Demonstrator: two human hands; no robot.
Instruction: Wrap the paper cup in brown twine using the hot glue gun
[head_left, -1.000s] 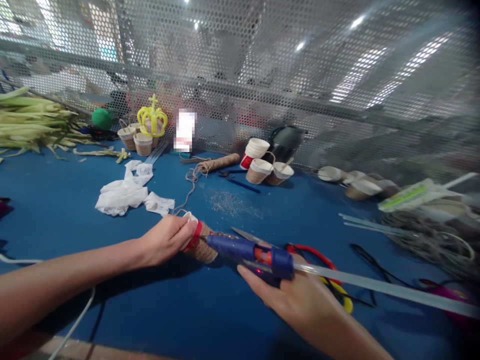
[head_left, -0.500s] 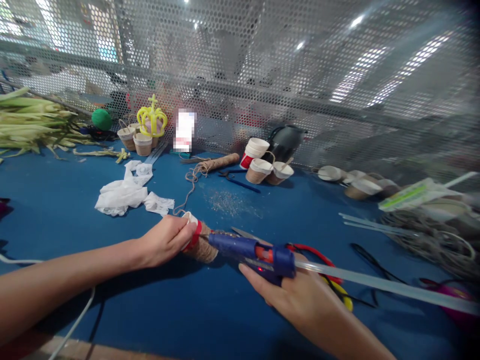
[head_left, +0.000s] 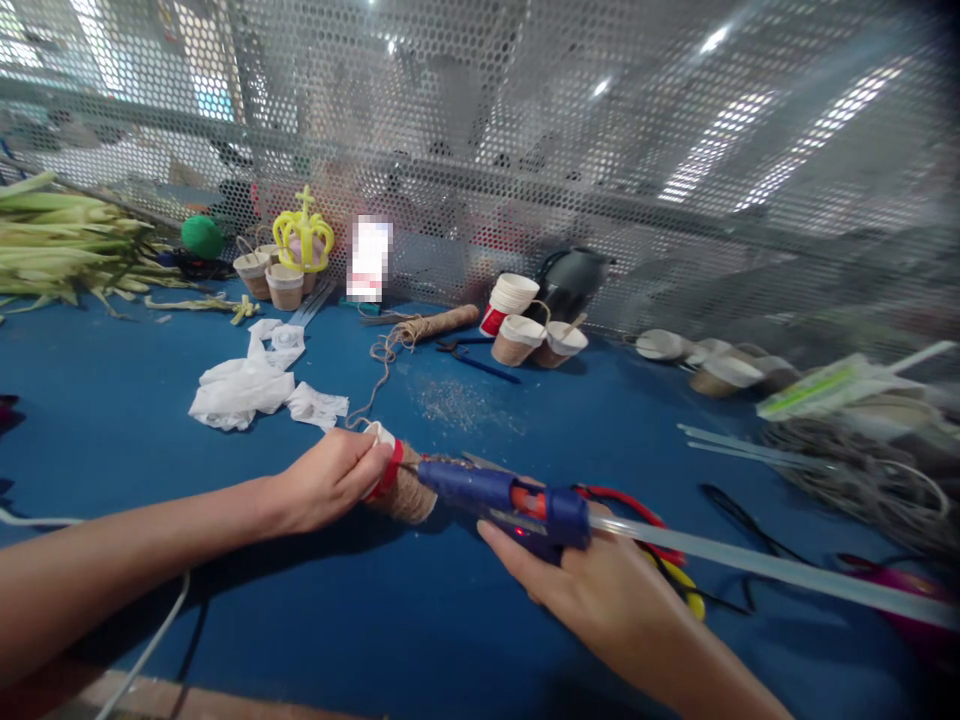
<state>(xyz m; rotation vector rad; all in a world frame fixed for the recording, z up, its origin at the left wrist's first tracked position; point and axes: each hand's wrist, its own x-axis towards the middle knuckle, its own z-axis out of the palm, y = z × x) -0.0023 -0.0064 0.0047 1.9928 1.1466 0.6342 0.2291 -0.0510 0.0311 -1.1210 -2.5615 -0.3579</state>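
Observation:
My left hand (head_left: pixel 334 475) is closed on the rim of a small paper cup (head_left: pixel 409 490), tilted on its side, with brown twine wound round it below a red band. In my right hand (head_left: pixel 577 590) is a blue hot glue gun (head_left: pixel 487 487), its red light lit and a long clear glue stick (head_left: pixel 720 555) running out of its back. The gun's nozzle meets the cup at the edge of the twine by the red band. A strand of twine (head_left: pixel 382 380) leads from the cup to a twine roll (head_left: pixel 442 323) farther back.
Scissors with red and yellow handles (head_left: pixel 630 505) lie partly under the glue gun. Blue-handled pliers (head_left: pixel 480 362) and twine-wrapped cups (head_left: pixel 517 340) stand behind. Crumpled white cloth (head_left: pixel 244 388) lies left, loose glue sticks (head_left: pixel 750 447) right. A perforated metal screen (head_left: pixel 450 120) borders the back.
The glue gun and its nozzle have shifted very slightly against the cup. Both hands keep their grips, and the other things stay in place.

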